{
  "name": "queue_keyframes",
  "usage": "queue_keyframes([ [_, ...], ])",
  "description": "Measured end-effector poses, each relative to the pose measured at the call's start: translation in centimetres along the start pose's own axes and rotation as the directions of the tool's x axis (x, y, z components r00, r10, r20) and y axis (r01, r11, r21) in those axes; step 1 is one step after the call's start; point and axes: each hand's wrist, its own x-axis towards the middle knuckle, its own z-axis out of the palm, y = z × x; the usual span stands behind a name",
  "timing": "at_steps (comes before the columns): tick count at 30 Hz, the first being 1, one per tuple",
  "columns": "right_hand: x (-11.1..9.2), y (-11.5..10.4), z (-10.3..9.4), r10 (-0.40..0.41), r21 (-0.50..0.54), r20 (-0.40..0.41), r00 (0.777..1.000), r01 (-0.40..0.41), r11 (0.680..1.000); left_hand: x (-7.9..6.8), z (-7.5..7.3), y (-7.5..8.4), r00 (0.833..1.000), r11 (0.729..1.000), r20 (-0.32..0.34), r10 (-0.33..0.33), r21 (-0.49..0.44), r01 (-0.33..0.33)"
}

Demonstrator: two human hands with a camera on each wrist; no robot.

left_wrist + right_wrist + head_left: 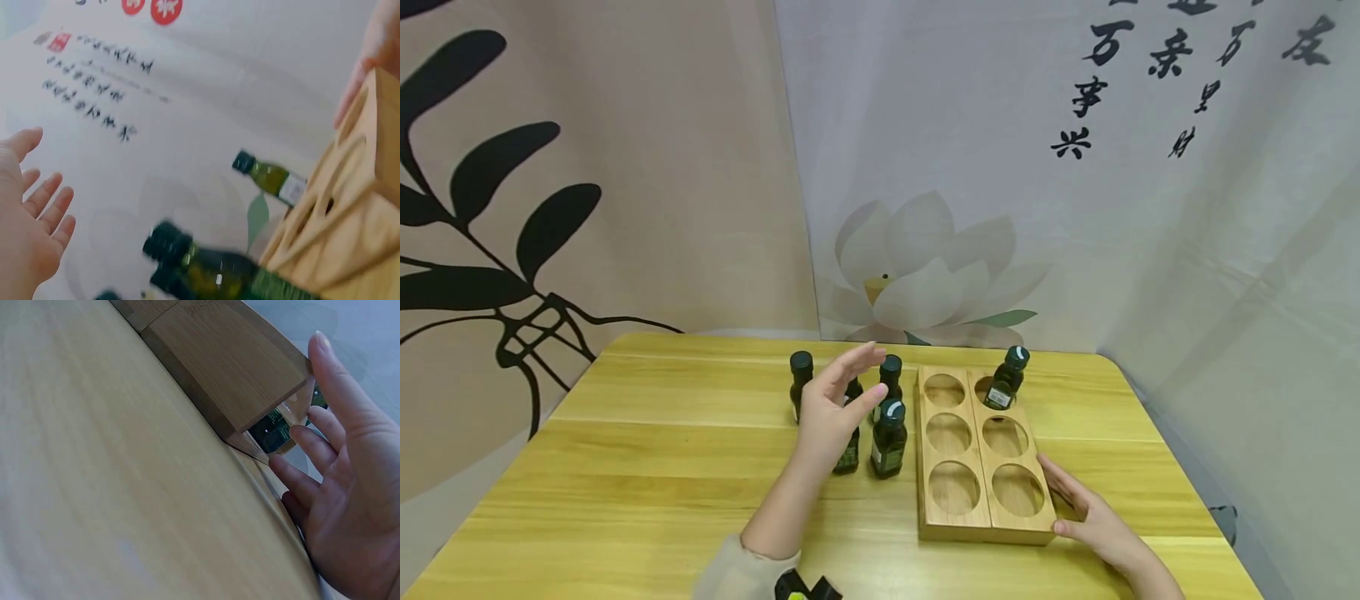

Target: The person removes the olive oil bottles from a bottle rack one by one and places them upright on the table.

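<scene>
My left hand (837, 404), fingers spread and holding nothing, hovers over several small dark-green bottles with black caps on the table. The nearest fully visible bottle (889, 442) stands between that hand and a wooden six-hole holder (953, 530). Behind the left hand, other bottles are partly hidden; one bottle (801, 383) shows to its left. A bottle (1006, 379) sits slightly tilted in the holder's back right hole. My right hand (1097, 521) rests against the holder's right side at the near corner. In the right wrist view, its thumb and extended fingertips touch the holder's edges.
Underneath everything is a yellow wood-grain table (647, 467). A pale cloth backdrop (700, 167) with printed leaves, a lotus and black characters hangs behind it. The holder's other holes hold no bottles.
</scene>
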Motion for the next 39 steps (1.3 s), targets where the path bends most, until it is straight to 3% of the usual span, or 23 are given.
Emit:
queue_keyframes([
  [8, 0.0, 0.3, 0.0, -0.019, 0.023, 0.005, 1.000, 0.019, 1.000, 1.2, 4.3, 0.3, 0.996, 1.000, 0.093, 0.009, -0.022, -0.007],
  [13, 0.1, 0.3, 0.0, -0.028, 0.028, 0.011, 1.000, 0.028, 0.999, 2.0, 6.9, -0.2, 0.990, 0.997, 0.135, -0.048, -0.053, 0.056],
  [17, 0.2, 0.2, 0.1, -0.029, 0.036, 0.013, 0.999, 0.029, 0.999, 2.6, 9.0, -0.5, 0.982, 0.992, 0.150, -0.116, -0.022, 0.121],
  [22, 0.1, 0.5, 0.1, -0.034, 0.027, 0.014, 0.999, 0.034, 0.999, 3.4, 11.1, -2.2, 0.977, 0.990, 0.163, -0.138, 0.027, 0.135],
  [26, 0.1, 0.5, 0.1, -0.039, 0.013, 0.017, 0.999, 0.039, 0.999, 4.1, 12.4, -3.6, 0.965, 0.981, 0.176, -0.195, 0.055, 0.188],
  [32, 0.2, 0.1, 0.2, -0.018, 0.021, 0.012, 1.000, 0.018, 1.000, 5.3, 13.8, -6.2, 0.947, 0.956, 0.140, -0.289, 0.102, 0.276],
  [39, 0.2, 0.0, 0.1, -0.022, 0.005, 0.017, 1.000, 0.022, 1.000, 5.8, 15.1, -8.4, 0.926, 0.929, 0.127, -0.355, 0.161, 0.334],
])
